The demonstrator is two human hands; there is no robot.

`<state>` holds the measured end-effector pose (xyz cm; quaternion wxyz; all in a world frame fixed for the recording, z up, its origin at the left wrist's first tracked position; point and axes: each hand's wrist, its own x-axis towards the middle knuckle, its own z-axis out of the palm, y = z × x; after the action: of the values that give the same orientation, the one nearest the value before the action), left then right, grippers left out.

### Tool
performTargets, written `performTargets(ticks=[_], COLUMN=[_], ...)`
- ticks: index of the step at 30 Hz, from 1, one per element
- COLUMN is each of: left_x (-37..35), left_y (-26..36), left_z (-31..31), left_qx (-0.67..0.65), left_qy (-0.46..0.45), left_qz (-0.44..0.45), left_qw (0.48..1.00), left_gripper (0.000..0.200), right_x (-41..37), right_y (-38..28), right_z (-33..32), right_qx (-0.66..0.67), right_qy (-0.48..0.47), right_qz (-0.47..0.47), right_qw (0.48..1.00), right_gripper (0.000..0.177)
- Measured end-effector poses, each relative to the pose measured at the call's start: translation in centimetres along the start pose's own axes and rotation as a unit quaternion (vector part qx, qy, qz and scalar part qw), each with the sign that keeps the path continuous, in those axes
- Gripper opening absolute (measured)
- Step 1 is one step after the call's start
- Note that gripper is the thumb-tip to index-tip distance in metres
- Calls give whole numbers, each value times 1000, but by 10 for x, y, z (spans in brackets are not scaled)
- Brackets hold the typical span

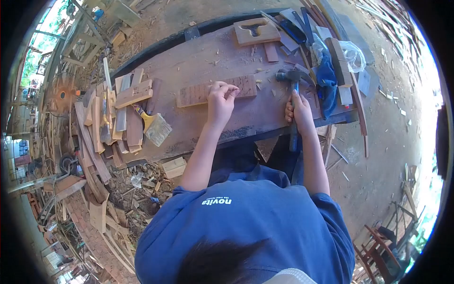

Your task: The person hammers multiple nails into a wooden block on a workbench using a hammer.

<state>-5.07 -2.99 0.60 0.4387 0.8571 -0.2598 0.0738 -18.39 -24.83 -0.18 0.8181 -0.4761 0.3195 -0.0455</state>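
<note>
Workbench [184, 59], seen in the head view as a distorted broad surface crossing the upper centre of the frame, with wood scraps on the ground around it; dark lens corners cut off the outer scene. Your left hand [221, 102], at the centre, has its fingers bent and drawn close together over the flat wooden board [193, 96]. It hides part of the board's lower edge and middle; whether the fingertips pinch something small, you cannot tell. Your right hand [299, 111], right of centre, is closed round the handle of the hammer [285, 75], its head toward the top of the frame; your fingers cover part of the handle. Left of the board lie wood offcuts [134, 93] and a yellow-handled brush [158, 129], its bristles toward the lower right. At upper right, a block with a shaped cutout [246, 37] lies near a blue cloth [326, 80], among overlapping tools and pieces too crowded to separate. Your blue shirt [255, 213] fills the lower centre, and dark hair [215, 262] covers part of it.
</note>
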Motion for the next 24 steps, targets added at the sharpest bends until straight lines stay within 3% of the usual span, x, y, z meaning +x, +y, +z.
performTargets(ticks=[16, 22, 24], left_x=[-3, -10, -13], left_y=[-9, -16, -18], left_z=[9, 15, 16], left_qx=[-39, -10, 28], left_qy=[16, 44, 62], left_qz=[-11, 24, 77], left_qw=[999, 999, 995], left_gripper=[5, 5, 5], right_x=[0, 3, 4], right_y=[0, 4, 5], right_z=[2, 7, 12], right_qx=[-3, -64, -99], right_qy=[10, 26, 32], right_qz=[-1, -48, -69], right_qw=[1000, 996, 992], right_gripper=[29, 30, 30])
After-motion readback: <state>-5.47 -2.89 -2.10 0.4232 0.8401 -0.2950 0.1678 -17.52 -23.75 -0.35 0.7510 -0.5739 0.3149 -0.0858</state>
